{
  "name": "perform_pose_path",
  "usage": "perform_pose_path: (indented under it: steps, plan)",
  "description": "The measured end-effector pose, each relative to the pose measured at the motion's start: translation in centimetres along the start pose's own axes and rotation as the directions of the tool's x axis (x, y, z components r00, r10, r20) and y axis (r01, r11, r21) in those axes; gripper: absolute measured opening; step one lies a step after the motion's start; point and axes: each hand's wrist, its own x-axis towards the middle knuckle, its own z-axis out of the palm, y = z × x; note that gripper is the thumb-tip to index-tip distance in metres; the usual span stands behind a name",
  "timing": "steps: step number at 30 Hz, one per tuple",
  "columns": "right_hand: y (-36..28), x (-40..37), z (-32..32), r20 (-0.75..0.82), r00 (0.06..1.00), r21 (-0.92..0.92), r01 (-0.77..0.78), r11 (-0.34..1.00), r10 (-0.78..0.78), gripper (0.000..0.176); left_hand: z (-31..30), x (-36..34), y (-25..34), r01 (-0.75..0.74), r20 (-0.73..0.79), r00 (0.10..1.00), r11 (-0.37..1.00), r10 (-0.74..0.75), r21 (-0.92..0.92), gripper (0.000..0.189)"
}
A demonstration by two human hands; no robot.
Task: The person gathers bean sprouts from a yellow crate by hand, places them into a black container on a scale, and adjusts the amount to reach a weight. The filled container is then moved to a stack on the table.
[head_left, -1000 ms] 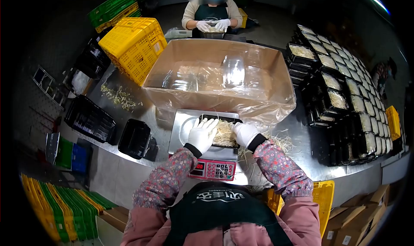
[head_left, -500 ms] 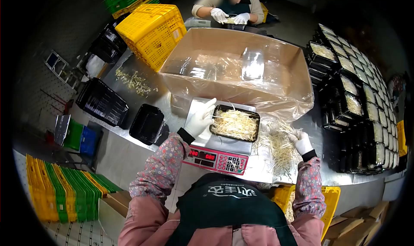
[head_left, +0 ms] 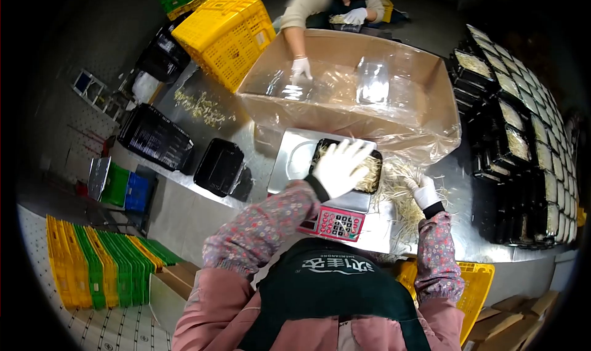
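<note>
My left hand (head_left: 343,166), in a white glove, lies flat with fingers spread over the sprouts in a black tray (head_left: 373,180). That tray sits on the metal pan of a scale (head_left: 288,160) with a red keypad panel. To the right, my right hand (head_left: 425,191), also gloved, has its fingers curled at the pile of loose sprouts (head_left: 403,206) on the metal table. Some strands are at its fingertips. Left of the scale stands an empty black tray (head_left: 219,167).
Beyond the scale is a large plastic-lined carton (head_left: 443,114); a co-worker's gloved hand (head_left: 300,69) reaches inside. A yellow crate (head_left: 225,40) stands at its left. Filled trays (head_left: 517,145) are stacked right, nested black trays (head_left: 155,138) left. Scattered sprouts (head_left: 200,106) lie behind.
My left hand has moved right, from the tray's left edge onto its sprouts. My right hand has shifted slightly at the pile. The co-worker has put one hand into the carton.
</note>
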Motion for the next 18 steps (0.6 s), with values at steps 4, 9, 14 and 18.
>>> perform_pose_path:
  steps: [4,9,14,18]
  plan:
    - [5.5,-0.6,0.0,-0.121,0.988,-0.061,-0.106,0.992,0.098,0.028,-4.7,-1.3,-5.0,0.084,-0.222,0.956,0.906,-0.190,-0.414,0.047]
    - [-9.0,-1.9,-1.3,0.128,0.968,-0.814,-0.023,0.580,0.217,0.073,-0.4,-8.4,-11.8,0.291,-0.194,0.884,0.826,-0.425,-0.482,0.050]
    - [-15.3,2.4,6.4,0.075,0.896,-0.471,0.418,0.777,-0.437,0.074,1.5,-5.9,-6.7,0.247,-0.212,0.898,0.840,-0.386,-0.483,0.064]
    - [-18.4,4.1,10.5,0.442,0.856,-0.724,0.517,0.457,-0.268,0.075,2.4,-3.5,-4.7,0.056,-0.134,0.989,0.998,-0.057,-0.012,0.053]
